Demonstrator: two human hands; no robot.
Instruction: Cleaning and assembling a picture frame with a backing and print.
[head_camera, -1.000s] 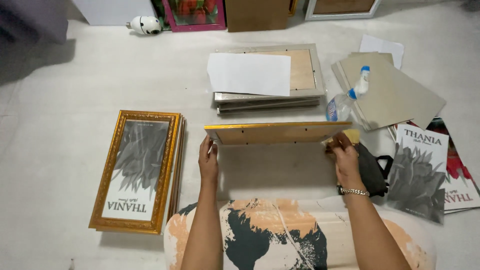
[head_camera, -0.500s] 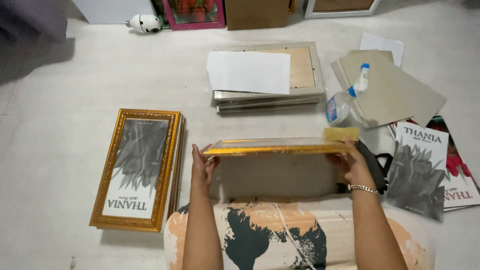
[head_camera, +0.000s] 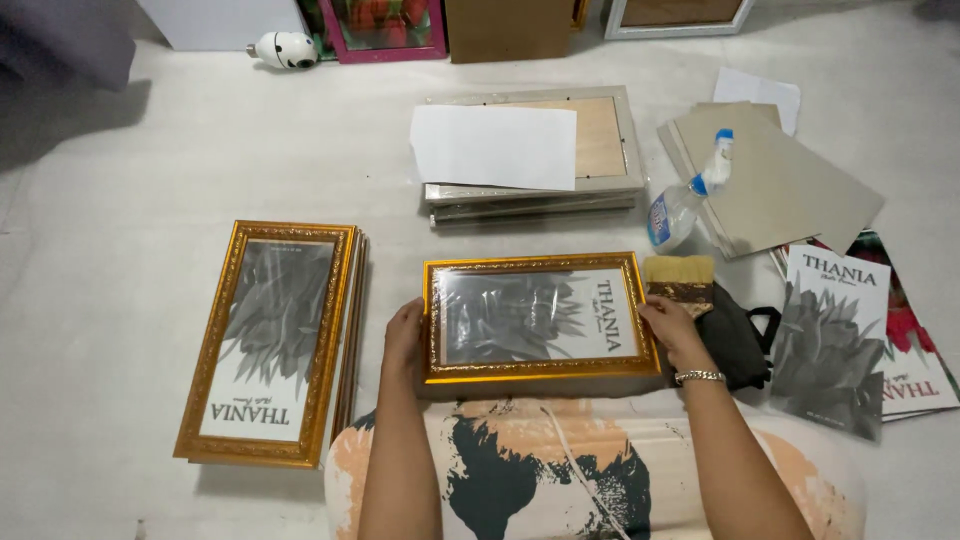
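A gold picture frame (head_camera: 537, 316) with a grey plant print behind glass faces up just above my lap. My left hand (head_camera: 405, 338) grips its left short edge and my right hand (head_camera: 675, 328) grips its right short edge; a bracelet is on that wrist. A wide brush (head_camera: 680, 281) with pale bristles lies right beside my right hand, on a black cloth (head_camera: 735, 340).
A stack of matching gold frames (head_camera: 270, 338) lies to the left. Behind are silver frames (head_camera: 600, 150) under a white sheet (head_camera: 495, 147), a spray bottle (head_camera: 685, 200), grey backing boards (head_camera: 780, 180) and loose prints (head_camera: 835, 335) at right.
The frame was held on edge with its back toward me; it has tipped over and now lies flat, picture side up. Both hands kept their hold.
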